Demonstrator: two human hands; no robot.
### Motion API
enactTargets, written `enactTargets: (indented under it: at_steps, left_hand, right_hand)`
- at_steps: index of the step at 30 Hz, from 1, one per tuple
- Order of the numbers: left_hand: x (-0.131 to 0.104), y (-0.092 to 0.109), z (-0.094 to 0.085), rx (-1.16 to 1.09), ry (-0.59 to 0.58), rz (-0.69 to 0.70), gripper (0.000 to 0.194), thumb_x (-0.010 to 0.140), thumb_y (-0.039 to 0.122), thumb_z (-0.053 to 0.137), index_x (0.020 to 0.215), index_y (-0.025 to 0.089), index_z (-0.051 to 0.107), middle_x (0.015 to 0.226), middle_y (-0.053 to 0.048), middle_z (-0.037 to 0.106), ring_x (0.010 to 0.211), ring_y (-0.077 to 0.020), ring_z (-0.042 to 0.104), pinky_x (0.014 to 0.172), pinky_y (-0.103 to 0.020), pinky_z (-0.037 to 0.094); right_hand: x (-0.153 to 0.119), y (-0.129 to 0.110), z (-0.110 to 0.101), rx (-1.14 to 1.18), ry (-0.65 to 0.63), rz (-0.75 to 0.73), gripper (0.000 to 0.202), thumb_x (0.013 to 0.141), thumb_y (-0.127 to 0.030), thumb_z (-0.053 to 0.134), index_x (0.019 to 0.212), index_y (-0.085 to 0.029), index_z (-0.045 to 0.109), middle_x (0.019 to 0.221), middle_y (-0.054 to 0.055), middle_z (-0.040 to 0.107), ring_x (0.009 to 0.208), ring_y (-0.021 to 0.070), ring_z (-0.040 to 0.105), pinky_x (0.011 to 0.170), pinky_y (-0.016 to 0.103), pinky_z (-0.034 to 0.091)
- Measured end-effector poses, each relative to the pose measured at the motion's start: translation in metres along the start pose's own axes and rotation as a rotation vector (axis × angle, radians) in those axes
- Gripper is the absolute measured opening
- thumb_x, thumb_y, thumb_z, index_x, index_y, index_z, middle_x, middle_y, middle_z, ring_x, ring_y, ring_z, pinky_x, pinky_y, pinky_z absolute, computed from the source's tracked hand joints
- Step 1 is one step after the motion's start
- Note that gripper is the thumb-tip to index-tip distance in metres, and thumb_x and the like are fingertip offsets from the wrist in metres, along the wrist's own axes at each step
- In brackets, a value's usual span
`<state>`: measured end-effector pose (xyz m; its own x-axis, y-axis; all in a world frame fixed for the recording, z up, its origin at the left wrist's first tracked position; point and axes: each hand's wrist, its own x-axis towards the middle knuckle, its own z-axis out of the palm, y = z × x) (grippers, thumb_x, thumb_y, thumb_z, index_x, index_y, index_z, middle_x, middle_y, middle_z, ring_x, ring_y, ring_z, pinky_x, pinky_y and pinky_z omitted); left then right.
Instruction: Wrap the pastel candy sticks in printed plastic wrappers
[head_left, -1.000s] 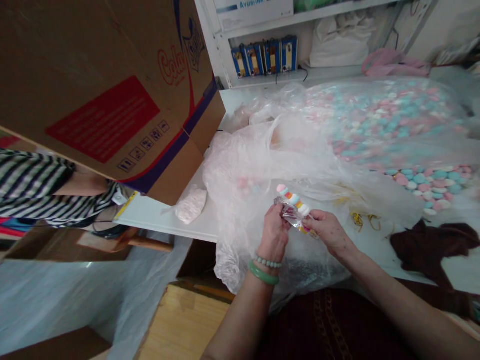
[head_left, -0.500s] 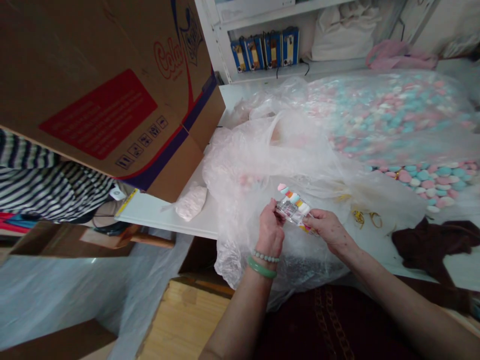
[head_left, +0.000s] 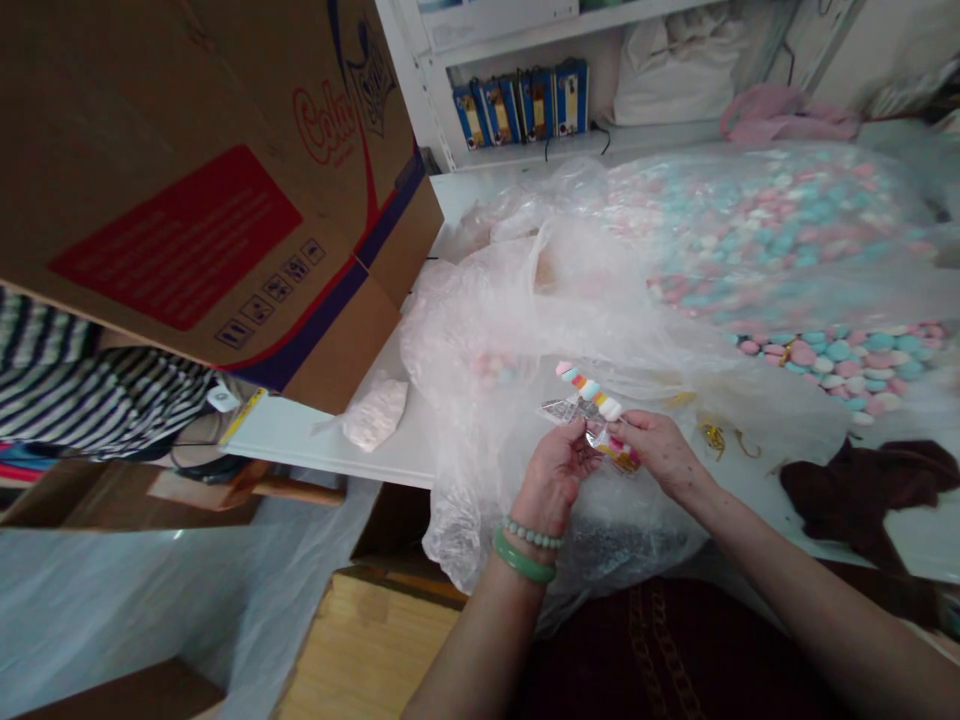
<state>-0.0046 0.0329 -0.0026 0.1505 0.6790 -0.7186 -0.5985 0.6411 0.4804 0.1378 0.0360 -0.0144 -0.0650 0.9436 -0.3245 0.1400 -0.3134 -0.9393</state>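
Both hands hold a small clear plastic packet (head_left: 590, 392) over the table. A row of pink, pale blue, orange and white pieces runs along its far side, with a shiny printed part nearer me. My left hand (head_left: 553, 475), with a beaded bracelet and a green bangle at the wrist, pinches the packet's lower left part. My right hand (head_left: 656, 450) grips its right end between thumb and fingers, hiding that end. Beneath the hands spreads a large crumpled translucent bag (head_left: 495, 300). A gold twist tie (head_left: 713, 438) lies to the right.
A big cola carton (head_left: 225, 180) stands at the left, near a striped garment (head_left: 127, 390). Pink, blue and white candy-like pieces fill a large clear bag (head_left: 780, 230) at the back right. A dark brown cloth (head_left: 840, 490) and a small whitish bag (head_left: 376, 414) lie on the table.
My left hand has slid right and slightly down along the packet, closer to my right hand. The packet's shiny left corner now shows beyond the fingers. The view has shifted slightly.
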Motion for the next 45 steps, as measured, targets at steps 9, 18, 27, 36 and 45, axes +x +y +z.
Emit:
enactTargets:
  at_steps: [9, 18, 27, 36, 45]
  left_hand:
    - [0.000, -0.002, 0.003, -0.099, -0.018, 0.073, 0.018, 0.086, 0.021, 0.052, 0.074, 0.013, 0.061, 0.065, -0.002, 0.061, 0.054, -0.0093, 0.054, 0.049, -0.020, 0.039]
    - [0.003, 0.003, -0.001, -0.393, -0.086, 0.023, 0.020, 0.090, 0.023, 0.048, 0.076, 0.016, 0.061, 0.066, -0.002, 0.062, 0.056, -0.0120, 0.054, 0.053, -0.025, 0.041]
    - [0.007, -0.001, -0.003, -0.430, -0.128, -0.049, 0.021, 0.090, 0.021, 0.047, 0.077, 0.015, 0.062, 0.070, -0.003, 0.064, 0.066, -0.0142, 0.060, 0.058, -0.026, 0.044]
    - [0.004, -0.008, 0.003, -0.342, -0.101, 0.057, 0.013, 0.086, 0.020, 0.054, 0.078, 0.014, 0.062, 0.069, -0.001, 0.063, 0.062, -0.0118, 0.057, 0.056, -0.024, 0.041]
    - [-0.005, -0.018, 0.016, -0.053, -0.127, 0.227, 0.020, 0.066, 0.028, 0.073, 0.078, 0.013, 0.065, 0.069, 0.001, 0.060, 0.057, -0.0076, 0.049, 0.052, -0.021, 0.034]
  right_hand:
    - [-0.008, -0.009, 0.007, 0.216, -0.057, 0.076, 0.027, 0.061, -0.037, 0.074, 0.074, -0.015, 0.068, 0.065, -0.001, 0.061, 0.060, 0.0132, 0.051, 0.057, 0.025, 0.035]
    - [-0.015, -0.016, 0.012, 0.531, 0.057, 0.101, 0.031, 0.064, -0.042, 0.074, 0.066, -0.018, 0.055, 0.044, -0.011, 0.028, 0.038, 0.0042, 0.018, 0.037, 0.021, 0.011]
    - [-0.016, -0.020, 0.016, 0.493, 0.112, 0.035, 0.030, 0.062, -0.040, 0.074, 0.074, -0.015, 0.062, 0.044, -0.011, 0.030, 0.040, 0.0040, 0.019, 0.038, 0.021, 0.011]
    - [-0.011, -0.010, 0.016, 0.406, 0.142, -0.076, 0.021, 0.062, -0.028, 0.071, 0.080, -0.018, 0.070, 0.071, -0.004, 0.064, 0.066, 0.0134, 0.055, 0.062, 0.024, 0.041]
    - [-0.011, -0.006, 0.013, 0.501, 0.005, 0.205, 0.024, 0.059, -0.035, 0.071, 0.068, -0.016, 0.060, 0.045, -0.008, 0.044, 0.038, 0.0045, 0.028, 0.039, 0.020, 0.018]
